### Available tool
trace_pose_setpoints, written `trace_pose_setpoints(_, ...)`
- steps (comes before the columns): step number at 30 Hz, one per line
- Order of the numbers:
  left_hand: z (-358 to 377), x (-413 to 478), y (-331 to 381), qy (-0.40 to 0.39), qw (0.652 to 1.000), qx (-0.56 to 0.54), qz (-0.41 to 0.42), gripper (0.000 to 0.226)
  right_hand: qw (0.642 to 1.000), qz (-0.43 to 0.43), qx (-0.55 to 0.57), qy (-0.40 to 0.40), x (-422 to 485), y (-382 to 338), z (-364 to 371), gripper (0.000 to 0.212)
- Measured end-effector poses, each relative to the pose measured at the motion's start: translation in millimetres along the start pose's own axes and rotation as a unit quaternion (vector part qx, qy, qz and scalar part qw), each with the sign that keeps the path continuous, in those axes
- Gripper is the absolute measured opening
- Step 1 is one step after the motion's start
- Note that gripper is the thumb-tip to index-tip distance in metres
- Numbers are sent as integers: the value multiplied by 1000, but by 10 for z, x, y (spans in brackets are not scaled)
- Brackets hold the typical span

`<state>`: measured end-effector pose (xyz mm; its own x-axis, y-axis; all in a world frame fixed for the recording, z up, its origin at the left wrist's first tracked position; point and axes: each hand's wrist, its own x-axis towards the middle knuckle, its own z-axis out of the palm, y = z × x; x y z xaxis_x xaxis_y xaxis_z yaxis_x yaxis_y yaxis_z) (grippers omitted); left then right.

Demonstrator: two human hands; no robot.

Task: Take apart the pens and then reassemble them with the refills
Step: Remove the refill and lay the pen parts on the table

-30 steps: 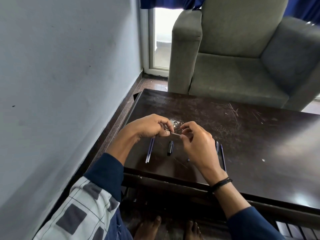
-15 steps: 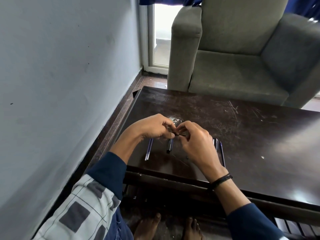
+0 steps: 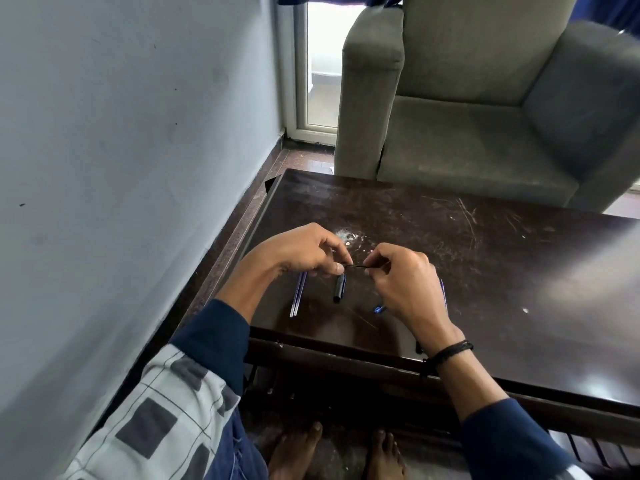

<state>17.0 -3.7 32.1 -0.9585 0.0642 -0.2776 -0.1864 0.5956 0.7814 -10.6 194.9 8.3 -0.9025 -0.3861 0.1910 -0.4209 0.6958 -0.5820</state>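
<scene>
At the far left a flat, pale blue-grey wall [image 3: 121, 168] is seen, matt and faintly scuffed. Below it, a checked sleeve [image 3: 152, 420] in grey and white squares is shown over a dark blue cuff. Next, two thin blue refills [image 3: 298, 294] are laid side by side on the worktop [image 3: 519, 271], straight and glossy, just under the left hand [image 3: 298, 252]. That hand is closed in a pinch, thumb and fingertips pressed on one end of a slim dark rod [image 3: 356, 267]. The rod is held level above the worktop, bridging the small gap between the two hands; whether it is a refill or a barrel part cannot be told. Directly beneath it a short black cap [image 3: 339, 289] is lying, cylindrical and smooth, with a blue edge showing alongside it. A little further right a tiny blue tip piece [image 3: 379, 309] is resting on the dark wood, close to the right hand [image 3: 403, 282]. The right hand is likewise pinched shut on the rod's other end, fingers curled in. A black cord band [image 3: 448, 351] is worn at that wrist. Just beyond the knuckles, a sliver of another blue pen [image 3: 442, 292] is glimpsed, mostly hidden. The worktop itself is dark brown, polished, heavily scratched, with a whitish worn patch behind the hands. Behind it a grey fabric armchair [image 3: 485, 116] is set, boxy and soft-napped.
</scene>
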Motion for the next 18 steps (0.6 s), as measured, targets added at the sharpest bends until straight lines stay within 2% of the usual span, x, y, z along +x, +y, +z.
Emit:
trace_pose_setpoints(9,-20,-24,17,7,999,-1,35,21,999,6,17,-27,7,8,-3,10)
trace_pose_setpoints(18,4,-12,35,0,1000,5,7,18,999,-1,27,-37,44,51,-24,17)
